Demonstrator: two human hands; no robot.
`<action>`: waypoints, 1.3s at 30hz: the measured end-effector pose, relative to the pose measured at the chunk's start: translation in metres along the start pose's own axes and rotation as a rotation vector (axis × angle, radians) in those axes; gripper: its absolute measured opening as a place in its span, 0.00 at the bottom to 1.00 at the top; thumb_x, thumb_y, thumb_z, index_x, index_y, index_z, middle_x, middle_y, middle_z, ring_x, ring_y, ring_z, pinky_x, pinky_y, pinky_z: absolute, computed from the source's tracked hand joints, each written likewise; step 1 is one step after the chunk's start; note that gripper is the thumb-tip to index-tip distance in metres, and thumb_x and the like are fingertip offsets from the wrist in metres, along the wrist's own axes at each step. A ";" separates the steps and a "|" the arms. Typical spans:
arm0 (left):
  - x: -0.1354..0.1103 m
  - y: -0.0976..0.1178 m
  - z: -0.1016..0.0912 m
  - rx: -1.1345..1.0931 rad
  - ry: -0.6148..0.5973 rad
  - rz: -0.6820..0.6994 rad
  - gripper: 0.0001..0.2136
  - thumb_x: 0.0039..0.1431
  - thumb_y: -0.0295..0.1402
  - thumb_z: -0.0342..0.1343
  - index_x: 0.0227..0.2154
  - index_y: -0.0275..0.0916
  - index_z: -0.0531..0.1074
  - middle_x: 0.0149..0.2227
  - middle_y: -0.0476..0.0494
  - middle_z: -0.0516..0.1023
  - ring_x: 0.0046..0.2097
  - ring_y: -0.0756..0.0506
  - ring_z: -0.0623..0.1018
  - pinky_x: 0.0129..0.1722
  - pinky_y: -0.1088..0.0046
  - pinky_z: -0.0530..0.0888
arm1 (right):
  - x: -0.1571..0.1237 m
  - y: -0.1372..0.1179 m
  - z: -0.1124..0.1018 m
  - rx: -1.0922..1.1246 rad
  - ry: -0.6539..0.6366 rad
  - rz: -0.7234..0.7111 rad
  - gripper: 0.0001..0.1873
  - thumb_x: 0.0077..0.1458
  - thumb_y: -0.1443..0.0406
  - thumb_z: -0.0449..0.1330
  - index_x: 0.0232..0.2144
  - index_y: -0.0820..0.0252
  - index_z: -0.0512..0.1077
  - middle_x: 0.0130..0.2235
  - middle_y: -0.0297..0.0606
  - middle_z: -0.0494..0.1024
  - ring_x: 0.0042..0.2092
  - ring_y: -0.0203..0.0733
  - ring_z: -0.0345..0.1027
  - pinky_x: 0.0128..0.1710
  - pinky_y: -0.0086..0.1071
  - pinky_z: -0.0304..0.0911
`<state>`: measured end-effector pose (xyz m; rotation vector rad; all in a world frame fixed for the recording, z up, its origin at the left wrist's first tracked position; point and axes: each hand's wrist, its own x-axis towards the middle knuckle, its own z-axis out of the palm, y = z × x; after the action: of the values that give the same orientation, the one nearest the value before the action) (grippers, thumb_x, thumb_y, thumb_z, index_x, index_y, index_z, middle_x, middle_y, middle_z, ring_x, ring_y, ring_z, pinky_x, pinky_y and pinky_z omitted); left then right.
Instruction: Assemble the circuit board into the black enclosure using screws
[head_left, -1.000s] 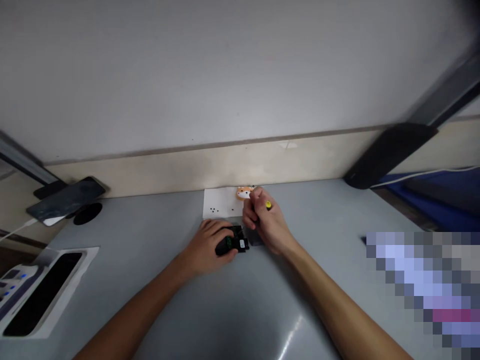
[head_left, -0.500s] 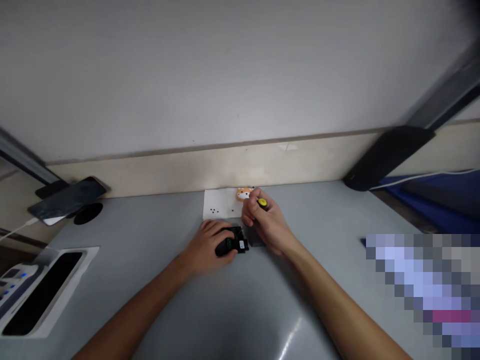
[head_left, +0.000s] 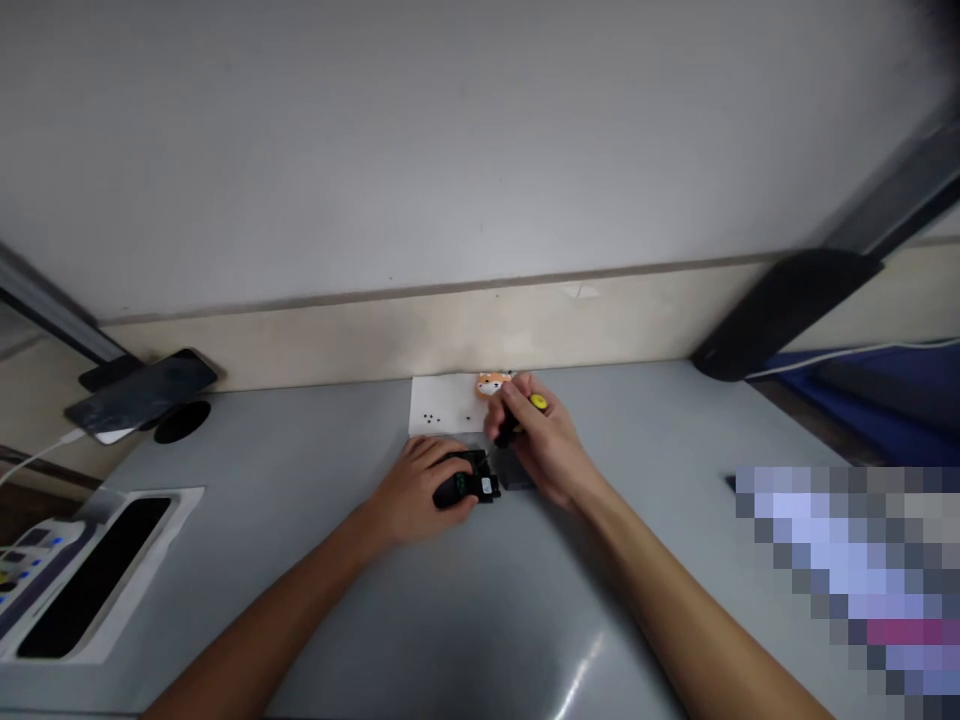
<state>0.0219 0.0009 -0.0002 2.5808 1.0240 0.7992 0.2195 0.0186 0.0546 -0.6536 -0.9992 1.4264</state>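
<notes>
My left hand [head_left: 411, 490] rests on the grey table [head_left: 300, 560] and grips a small black device [head_left: 465, 484] with a white label, holding it down. My right hand [head_left: 544, 450] is closed round a small screwdriver [head_left: 523, 416] with a black shaft and yellow end cap, its tip pointing down toward the device. Just behind lies a white sheet of paper [head_left: 442, 405] with a few tiny black screws [head_left: 428, 419] on it. A small orange dog-face figure [head_left: 491, 382] sits at the sheet's far right corner.
A dark phone [head_left: 142, 392] on a round stand with a white cable stands at far left. A white machine with a black slot [head_left: 82, 580] is at the near left. A black bar [head_left: 787, 305] leans at right, with blue items behind it.
My right hand tilted the screwdriver slightly, the yellow cap shifting a little right. The left hand and the device stayed in place. The view drifted slightly.
</notes>
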 end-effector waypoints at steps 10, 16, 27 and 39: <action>0.001 0.001 0.000 -0.005 -0.005 -0.018 0.11 0.59 0.35 0.62 0.45 0.45 0.76 0.54 0.43 0.77 0.55 0.40 0.75 0.59 0.55 0.69 | 0.003 0.005 0.003 -0.012 -0.010 -0.001 0.19 0.65 0.47 0.55 0.42 0.52 0.75 0.33 0.33 0.68 0.32 0.37 0.62 0.37 0.35 0.62; 0.000 0.000 0.000 -0.014 0.000 -0.010 0.11 0.61 0.36 0.61 0.46 0.45 0.75 0.55 0.44 0.77 0.55 0.40 0.75 0.59 0.55 0.69 | -0.001 0.000 0.002 0.037 0.023 0.040 0.18 0.58 0.50 0.66 0.30 0.54 0.67 0.34 0.33 0.72 0.34 0.37 0.67 0.38 0.34 0.63; 0.000 -0.001 0.001 -0.015 0.004 -0.017 0.09 0.60 0.36 0.62 0.43 0.45 0.76 0.54 0.44 0.77 0.55 0.41 0.75 0.59 0.55 0.69 | 0.003 -0.002 0.001 0.219 0.010 0.118 0.14 0.62 0.51 0.60 0.35 0.54 0.73 0.32 0.34 0.66 0.31 0.37 0.60 0.34 0.34 0.61; -0.001 0.000 0.001 -0.015 0.004 -0.022 0.10 0.59 0.35 0.62 0.44 0.45 0.76 0.54 0.44 0.77 0.55 0.41 0.75 0.59 0.56 0.69 | 0.000 -0.006 0.001 0.147 -0.025 0.083 0.18 0.60 0.49 0.63 0.30 0.54 0.66 0.24 0.27 0.53 0.24 0.33 0.46 0.25 0.30 0.51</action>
<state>0.0221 0.0003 -0.0014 2.5523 1.0417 0.8036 0.2212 0.0182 0.0607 -0.5756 -0.8863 1.5678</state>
